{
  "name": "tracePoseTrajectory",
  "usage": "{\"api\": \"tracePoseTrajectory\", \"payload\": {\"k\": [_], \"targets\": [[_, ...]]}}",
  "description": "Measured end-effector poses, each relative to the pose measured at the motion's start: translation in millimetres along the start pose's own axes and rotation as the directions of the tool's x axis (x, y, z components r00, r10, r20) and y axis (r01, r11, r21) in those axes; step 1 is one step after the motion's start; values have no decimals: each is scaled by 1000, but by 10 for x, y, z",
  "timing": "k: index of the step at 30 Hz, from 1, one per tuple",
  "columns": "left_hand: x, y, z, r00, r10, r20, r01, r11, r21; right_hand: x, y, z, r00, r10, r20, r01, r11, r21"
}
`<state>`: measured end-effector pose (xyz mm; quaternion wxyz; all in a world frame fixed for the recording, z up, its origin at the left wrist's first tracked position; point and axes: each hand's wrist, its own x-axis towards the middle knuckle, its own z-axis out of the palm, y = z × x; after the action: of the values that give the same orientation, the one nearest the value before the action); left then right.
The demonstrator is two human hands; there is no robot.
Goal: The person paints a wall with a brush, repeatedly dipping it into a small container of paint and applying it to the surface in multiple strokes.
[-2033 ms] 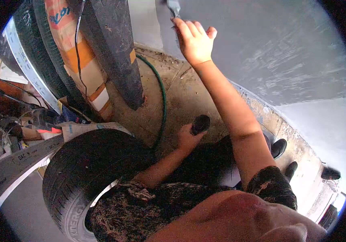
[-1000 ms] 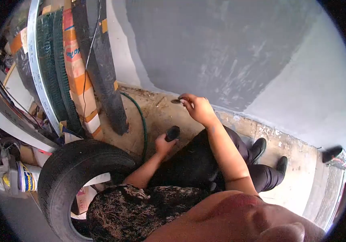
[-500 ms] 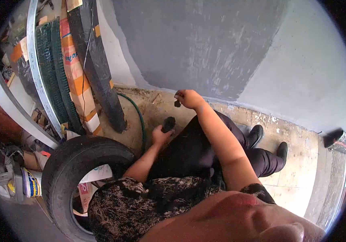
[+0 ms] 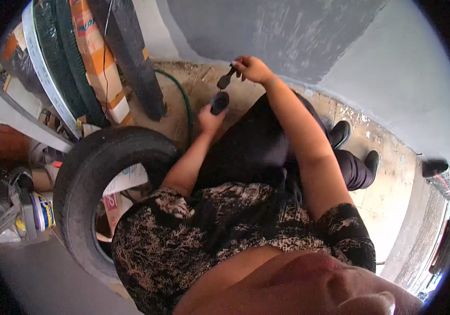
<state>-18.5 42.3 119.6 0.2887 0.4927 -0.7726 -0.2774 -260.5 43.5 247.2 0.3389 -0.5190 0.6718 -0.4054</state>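
Grey wall (image 4: pixel 282 31) — right hand (image 4: pixel 253 69) pinches brush (image 4: pixel 230 73), bristles (image 4: pixel 223 82) outside grip; left hand (image 4: pixel 210 120) clasps cup (image 4: pixel 220 103).

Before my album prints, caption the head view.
Right hand with a brush near a dark cup in the left hand.

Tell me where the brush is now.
In the head view, the brush is in the right hand at upper centre, pictured just above the dark cup in the left hand.

Both my arms reach up. My right hand (image 4: pixel 254 69) pinches near the top middle, and my left hand (image 4: pixel 211 119) curls lower down.
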Motion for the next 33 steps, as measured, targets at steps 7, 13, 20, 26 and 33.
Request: {"api": "tracePoseTrajectory", "payload": {"k": [7, 13, 20, 26, 33], "targets": [[49, -132, 61, 1000, -10, -17, 10, 999, -41, -187, -257, -24, 986, 25, 164, -16, 998, -54], [31, -8, -56, 998, -11, -63, 13, 1000, 29, -95, 16, 248, 952, -130, 276, 146, 988, -40], [64, -53, -58, 994, 15, -108, -13, 1000, 16, -79, 63, 479, 885, -182, 428, 307, 920, -242], [68, -32, -11, 989, 74, -131, -72, 997, 18, -82, 59, 502, 894, -76, 441, 226, 927, -298], [97, -50, -27, 967, 143, -209, -137, 990, 43, -126, -42, 478, 894, -114, 434, 284, 893, -350]]}}
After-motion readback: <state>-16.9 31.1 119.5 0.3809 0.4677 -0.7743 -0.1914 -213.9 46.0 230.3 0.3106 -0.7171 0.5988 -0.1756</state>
